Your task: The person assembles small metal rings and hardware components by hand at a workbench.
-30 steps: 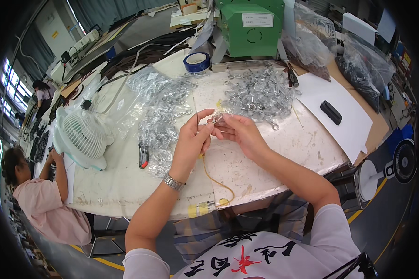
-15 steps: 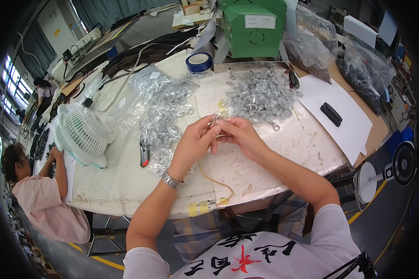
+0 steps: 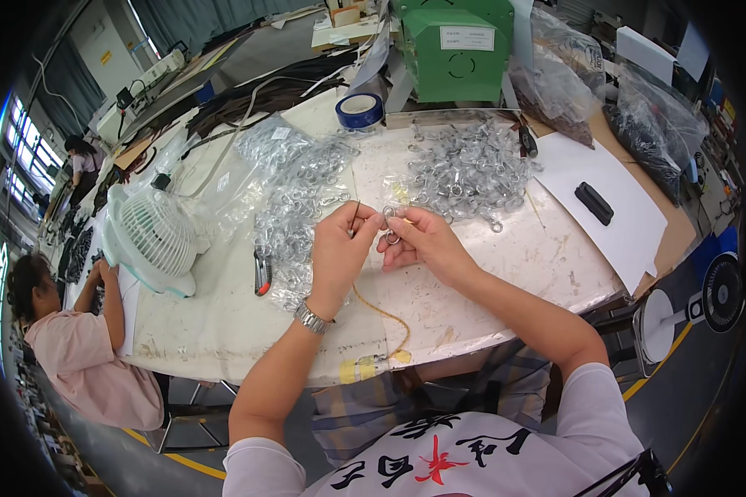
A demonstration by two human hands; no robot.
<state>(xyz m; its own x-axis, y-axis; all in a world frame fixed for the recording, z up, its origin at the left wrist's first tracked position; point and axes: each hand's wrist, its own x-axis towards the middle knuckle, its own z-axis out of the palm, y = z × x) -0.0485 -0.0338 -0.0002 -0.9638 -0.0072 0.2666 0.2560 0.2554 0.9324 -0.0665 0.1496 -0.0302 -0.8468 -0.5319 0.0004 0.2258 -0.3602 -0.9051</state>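
My two hands meet over the middle of the table's near half. Between the thumb and fingers of my right hand (image 3: 431, 242) is a small metal snap hook (image 3: 391, 237) with a round ring at its lower end. My left hand (image 3: 341, 248) is closed, its thumb tip against the hook's upper part. A thin dark piece (image 3: 355, 217) shows between its fingers; its kind is unclear. Just beyond my right hand lies a heap of similar metal hooks in clear wrapping (image 3: 472, 170). Another pile of wrapped hooks (image 3: 294, 211) spreads beyond and beside my left hand.
A red-and-black box cutter (image 3: 263, 272) and a white fan (image 3: 153, 236) are to the left. Blue tape (image 3: 359, 110) sits before a green machine (image 3: 456, 58). White paper (image 3: 613, 215) holds a black object (image 3: 593, 204). A yellow cord (image 3: 389, 325) lies nearby. A co-worker (image 3: 91, 356) sits at left.
My hands have parted slightly, and the left fingers have shifted. The hook and its ring now show between them, along with the thin dark piece. The view has shifted slightly.
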